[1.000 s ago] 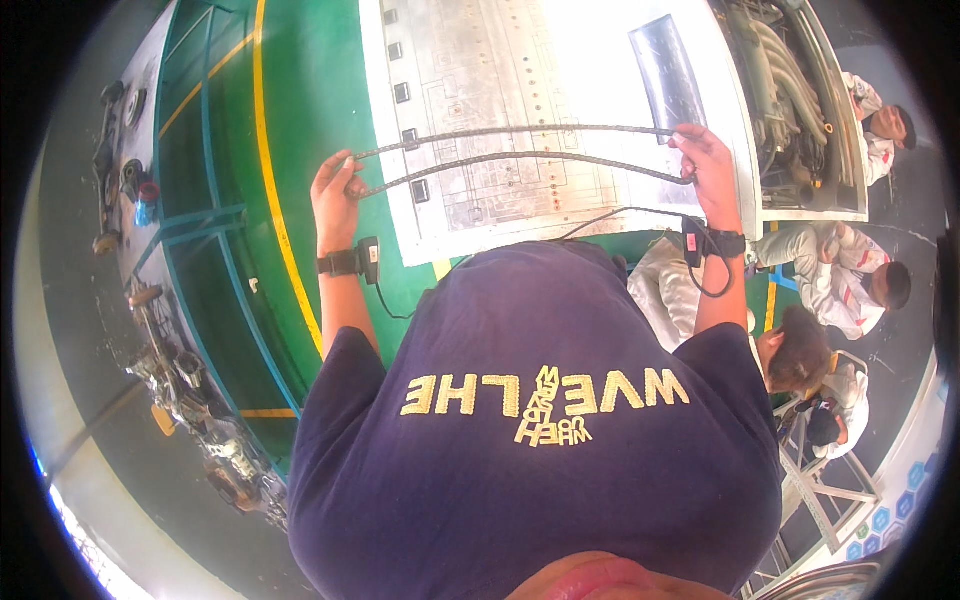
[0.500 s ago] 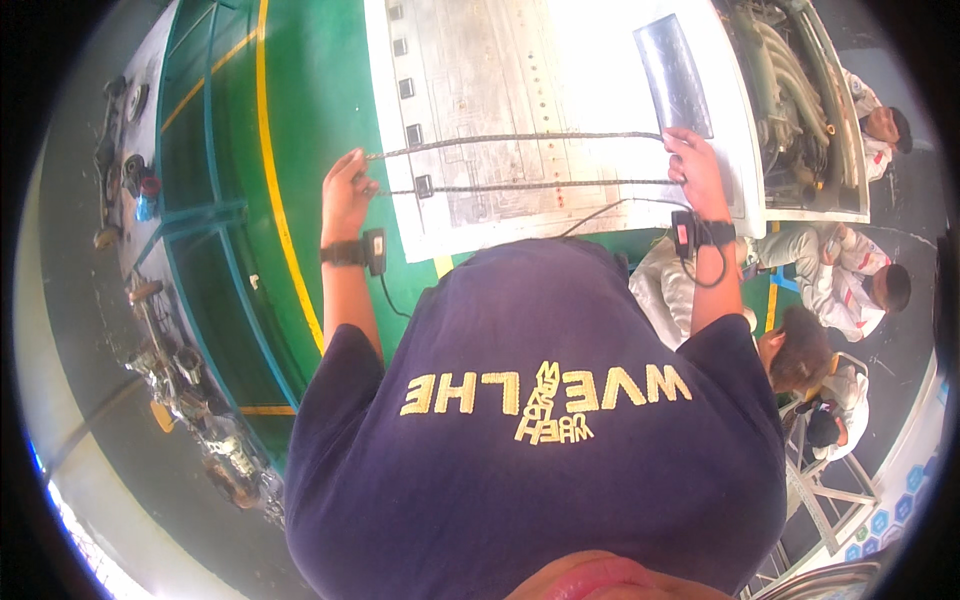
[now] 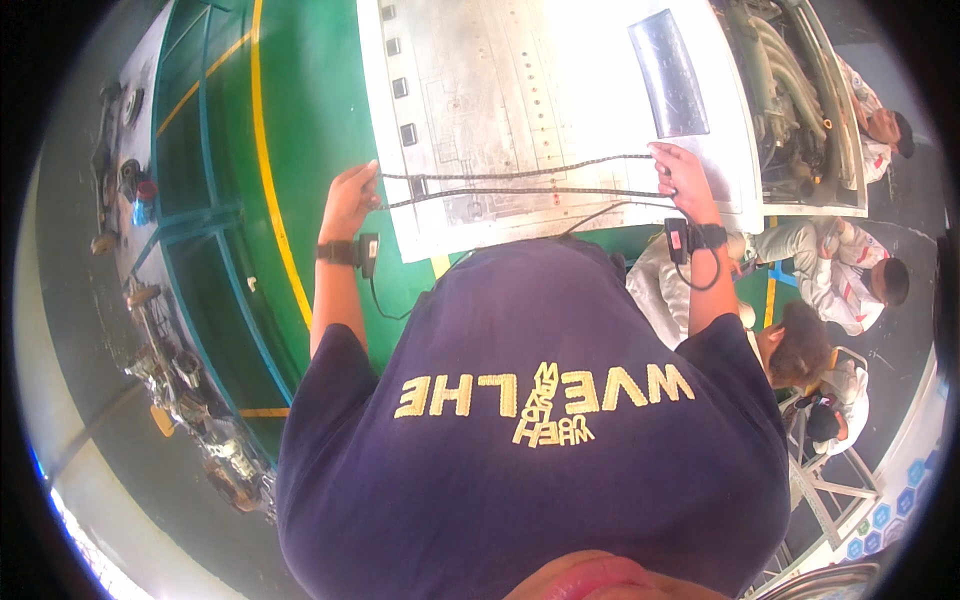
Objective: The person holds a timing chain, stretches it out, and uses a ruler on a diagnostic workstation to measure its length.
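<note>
A long, thin, dark chain (image 3: pixel 510 191) hangs in a loop between my two hands, its two strands running side by side across the view. My left hand (image 3: pixel 351 203) is closed around the left end of the loop. The right end is held in my right hand (image 3: pixel 684 183), its fingers bent and the thumb side toward the chain. The strands are slightly slack, and the upper one dips and rises toward the right. Beneath the chain lies a white panel (image 3: pixel 470 232) with a printed diagram and a row of small holes. Each wrist wears a black strap with a small box and cable.
An engine (image 3: pixel 790 110) stands in a frame beyond the panel at right. Several people in light clothing (image 3: pixel 840 270) sit at the right side. Blue-green rails (image 3: pixel 225 240) and car parts (image 3: pixel 190 400) line the left, beside a green floor with yellow lines (image 3: pixel 265 150).
Both hands have shifted slightly toward me. The upper strand of the chain sits lower and the two strands are closer together; both hands still hold the chain.
</note>
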`<action>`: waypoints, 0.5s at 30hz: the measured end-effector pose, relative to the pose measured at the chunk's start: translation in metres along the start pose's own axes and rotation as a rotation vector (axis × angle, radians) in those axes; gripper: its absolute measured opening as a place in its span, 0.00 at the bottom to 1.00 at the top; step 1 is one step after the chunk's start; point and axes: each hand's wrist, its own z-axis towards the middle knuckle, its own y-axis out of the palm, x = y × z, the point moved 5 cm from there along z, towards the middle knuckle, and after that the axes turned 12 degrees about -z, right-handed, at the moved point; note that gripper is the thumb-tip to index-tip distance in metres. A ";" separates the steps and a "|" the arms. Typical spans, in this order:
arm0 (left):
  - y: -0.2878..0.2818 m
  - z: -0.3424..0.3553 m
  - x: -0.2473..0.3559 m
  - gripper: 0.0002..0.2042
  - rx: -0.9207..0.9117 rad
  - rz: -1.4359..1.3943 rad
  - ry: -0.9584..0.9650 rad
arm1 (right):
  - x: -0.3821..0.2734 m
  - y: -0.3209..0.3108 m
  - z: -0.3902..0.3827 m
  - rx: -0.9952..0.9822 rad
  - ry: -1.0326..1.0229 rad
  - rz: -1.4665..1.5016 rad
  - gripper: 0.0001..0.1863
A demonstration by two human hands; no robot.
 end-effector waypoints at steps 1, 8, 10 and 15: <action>-0.001 0.001 0.000 0.12 -0.027 -0.085 0.024 | 0.001 0.000 -0.001 -0.026 -0.036 0.077 0.16; -0.006 0.008 -0.016 0.17 -0.071 0.090 -0.086 | 0.015 0.025 0.003 -0.186 -0.142 -0.739 0.16; -0.003 0.008 -0.015 0.18 -0.126 0.104 -0.053 | 0.022 0.023 0.006 -0.130 -0.040 -0.629 0.16; -0.004 0.003 -0.005 0.18 -0.077 0.180 -0.066 | 0.014 0.008 0.005 -0.013 -0.003 -0.142 0.16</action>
